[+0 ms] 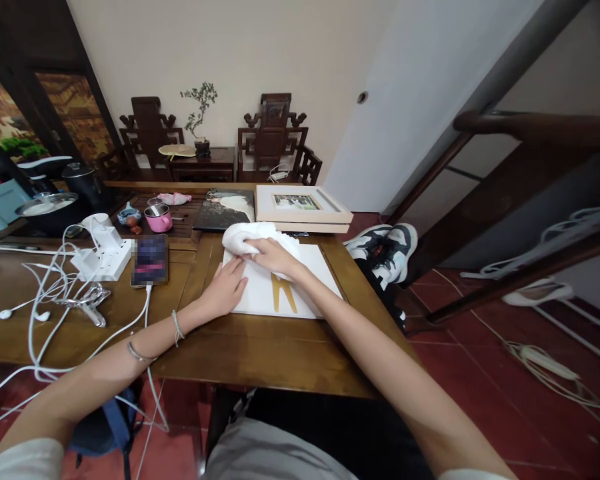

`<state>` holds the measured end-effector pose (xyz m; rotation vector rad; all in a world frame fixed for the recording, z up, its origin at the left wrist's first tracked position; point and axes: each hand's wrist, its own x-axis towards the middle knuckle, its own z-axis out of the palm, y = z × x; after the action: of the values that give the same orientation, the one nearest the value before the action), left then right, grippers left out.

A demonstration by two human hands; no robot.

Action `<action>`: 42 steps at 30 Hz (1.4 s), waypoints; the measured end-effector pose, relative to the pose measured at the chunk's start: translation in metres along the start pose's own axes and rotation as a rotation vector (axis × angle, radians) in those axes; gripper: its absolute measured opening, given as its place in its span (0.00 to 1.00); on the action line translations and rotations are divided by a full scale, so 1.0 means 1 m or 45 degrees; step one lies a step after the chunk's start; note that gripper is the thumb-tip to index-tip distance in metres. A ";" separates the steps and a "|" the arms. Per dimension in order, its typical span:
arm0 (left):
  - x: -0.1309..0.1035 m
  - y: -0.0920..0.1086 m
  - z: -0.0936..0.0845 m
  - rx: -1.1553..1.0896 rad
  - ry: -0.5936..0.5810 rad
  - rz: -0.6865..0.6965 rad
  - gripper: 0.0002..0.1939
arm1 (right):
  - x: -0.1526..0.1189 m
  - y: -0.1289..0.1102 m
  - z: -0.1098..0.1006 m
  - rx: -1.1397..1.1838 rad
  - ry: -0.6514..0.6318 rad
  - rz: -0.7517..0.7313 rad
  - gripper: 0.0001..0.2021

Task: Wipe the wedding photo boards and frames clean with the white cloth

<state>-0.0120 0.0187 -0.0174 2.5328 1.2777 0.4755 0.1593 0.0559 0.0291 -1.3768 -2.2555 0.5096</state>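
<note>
Beige wall (290, 60) in bg w/ dark carved wooden chairs (275, 120) before it; brown wooden counter (280, 353) in front. Flat white rectangular board w/ gold strips (253, 293) lies toward counter's R end. R hand (270, 257) is closed on bunched white fluffy cloth (240, 237), pressed over board's far part; thumb shows, other fingers partly hidden, so can't tell exact grip. L hand (224, 288) is open, palm down at board's L edge, thumb apart, fingertips by the cloth, no item held. Beyond board: dark rectangular photo panel (227, 210) on L, pale box-like picture frame (300, 217) on R, side by side. Further L on counter: white multi-socket power strip (113, 263), phone w/ pixelated screen (150, 260) & small pink cup (159, 220). Black-&-white sneakers (403, 250) sit past counter's R edge.
</note>
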 end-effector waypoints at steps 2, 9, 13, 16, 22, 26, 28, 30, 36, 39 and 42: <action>0.000 0.000 0.000 0.007 -0.017 -0.009 0.25 | -0.011 0.013 -0.008 0.030 0.032 0.021 0.15; -0.002 0.002 0.001 0.028 -0.023 -0.014 0.24 | -0.079 0.074 -0.036 -0.032 0.164 0.225 0.17; -0.002 0.004 0.000 0.034 -0.026 -0.022 0.24 | -0.134 0.058 -0.030 -0.202 0.017 0.033 0.20; -0.002 0.003 0.000 0.037 -0.022 -0.019 0.24 | -0.179 0.036 -0.030 -0.196 -0.059 0.024 0.23; -0.001 0.001 0.002 0.051 -0.011 -0.015 0.24 | -0.187 0.055 -0.057 0.073 -0.307 0.159 0.17; -0.002 0.000 0.001 0.057 -0.006 0.001 0.23 | -0.129 0.084 -0.058 0.103 -0.096 0.232 0.17; -0.002 -0.001 0.001 0.057 -0.009 0.009 0.24 | -0.101 0.089 -0.052 0.031 0.073 0.290 0.17; -0.002 -0.002 0.001 0.061 -0.001 0.013 0.24 | -0.083 0.088 -0.046 -0.063 0.126 0.287 0.17; -0.001 -0.003 0.003 0.057 0.032 0.021 0.24 | -0.119 0.057 -0.048 -0.209 -0.130 -0.018 0.22; -0.001 -0.001 0.003 0.064 0.014 0.009 0.24 | -0.170 0.028 -0.054 -0.244 -0.229 0.010 0.23; -0.001 0.001 0.002 0.075 0.013 0.005 0.23 | -0.203 0.008 -0.060 -0.248 -0.326 0.025 0.24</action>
<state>-0.0112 0.0170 -0.0188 2.5846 1.3096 0.4581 0.2800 -0.1183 0.0377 -1.5028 -2.5572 0.5094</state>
